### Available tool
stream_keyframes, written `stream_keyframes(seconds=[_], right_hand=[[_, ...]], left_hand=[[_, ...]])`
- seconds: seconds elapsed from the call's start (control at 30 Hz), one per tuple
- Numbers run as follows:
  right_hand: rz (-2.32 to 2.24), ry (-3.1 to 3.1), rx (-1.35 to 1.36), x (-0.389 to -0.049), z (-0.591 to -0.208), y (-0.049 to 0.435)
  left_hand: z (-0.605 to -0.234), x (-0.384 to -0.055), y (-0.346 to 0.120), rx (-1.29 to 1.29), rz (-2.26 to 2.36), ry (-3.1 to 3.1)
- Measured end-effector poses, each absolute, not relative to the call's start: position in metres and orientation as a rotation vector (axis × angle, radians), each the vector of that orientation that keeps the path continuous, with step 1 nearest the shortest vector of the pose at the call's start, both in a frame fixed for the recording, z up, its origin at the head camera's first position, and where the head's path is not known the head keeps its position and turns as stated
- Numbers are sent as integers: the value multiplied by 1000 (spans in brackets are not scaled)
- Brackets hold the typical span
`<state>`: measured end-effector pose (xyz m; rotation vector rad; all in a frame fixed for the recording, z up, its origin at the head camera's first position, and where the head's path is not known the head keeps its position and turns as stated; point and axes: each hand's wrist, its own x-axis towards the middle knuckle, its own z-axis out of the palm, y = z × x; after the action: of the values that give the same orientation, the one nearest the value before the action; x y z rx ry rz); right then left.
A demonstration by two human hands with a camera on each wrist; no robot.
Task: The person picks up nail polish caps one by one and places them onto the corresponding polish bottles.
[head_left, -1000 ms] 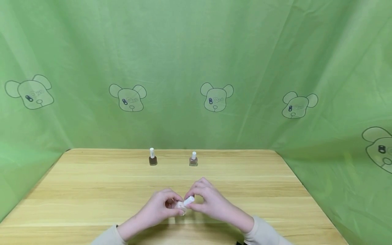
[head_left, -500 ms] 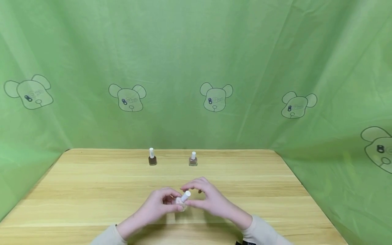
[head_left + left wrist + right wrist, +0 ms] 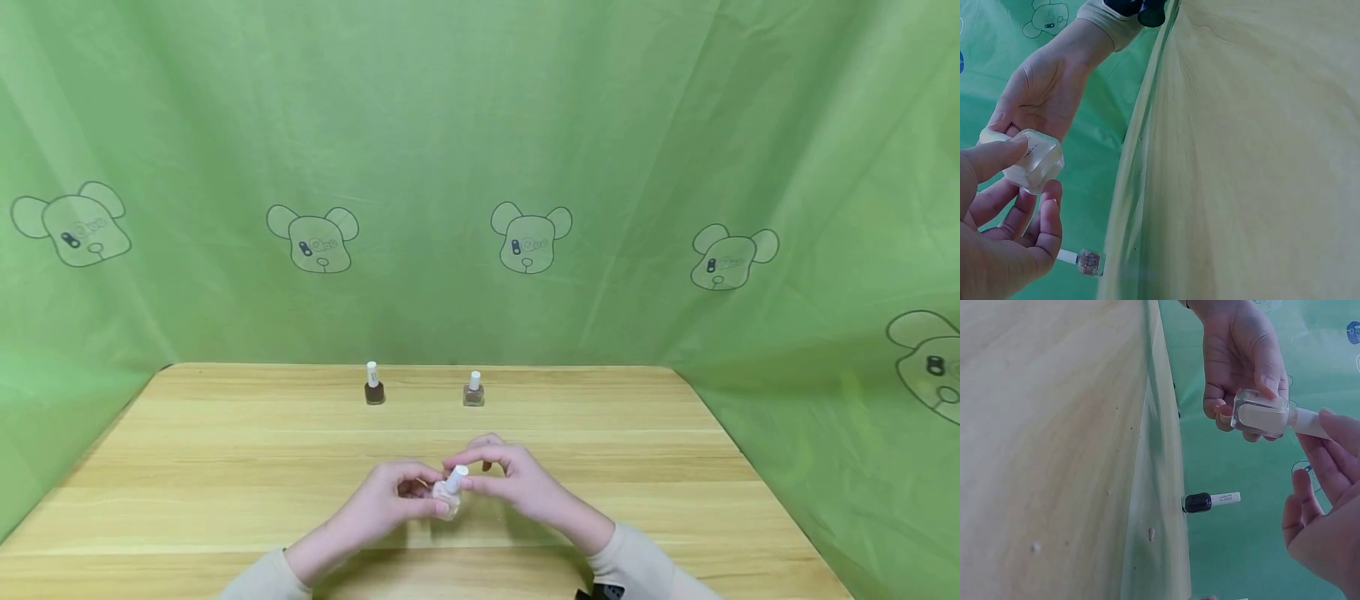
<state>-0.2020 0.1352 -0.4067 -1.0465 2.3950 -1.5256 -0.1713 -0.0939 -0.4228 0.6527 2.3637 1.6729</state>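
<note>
In the head view, a small clear bottle of pale nail polish (image 3: 447, 500) with a white cap (image 3: 457, 477) is held up over the near part of the table, tilted to the right. My left hand (image 3: 386, 502) grips its glass body between thumb and fingers. With thumb and index finger, my right hand (image 3: 523, 485) pinches the white cap. The right wrist view shows the pale polish (image 3: 1261, 416) inside the glass, the cap (image 3: 1310, 422) still on the neck and the right thumb lying on it. The left wrist view shows the bottle's base (image 3: 1047, 165).
Toward the back of the wooden table (image 3: 225, 467) stand two more nail polish bottles, a dark one (image 3: 374, 392) on the left and a brownish one (image 3: 473, 395) to its right. Green curtain (image 3: 420, 125) with bear-head drawings surrounds the table's back and sides.
The bottle has tipped more upright than a second ago. The right fingers lifted partly off the cap, then closed on it again. The left hand keeps hold of the glass.
</note>
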Motion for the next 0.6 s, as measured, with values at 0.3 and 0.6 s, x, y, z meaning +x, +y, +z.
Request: stream_keyframes(seconds=[0.3,0.6], right_hand=[[-1591,2523,-924,-197,-408,131],[-1637,2561,-909,-196,-411,128]], left_hand=[[-421,-167,-90,682,1643,2450],[-421,-165,-88,693,1642,2475]])
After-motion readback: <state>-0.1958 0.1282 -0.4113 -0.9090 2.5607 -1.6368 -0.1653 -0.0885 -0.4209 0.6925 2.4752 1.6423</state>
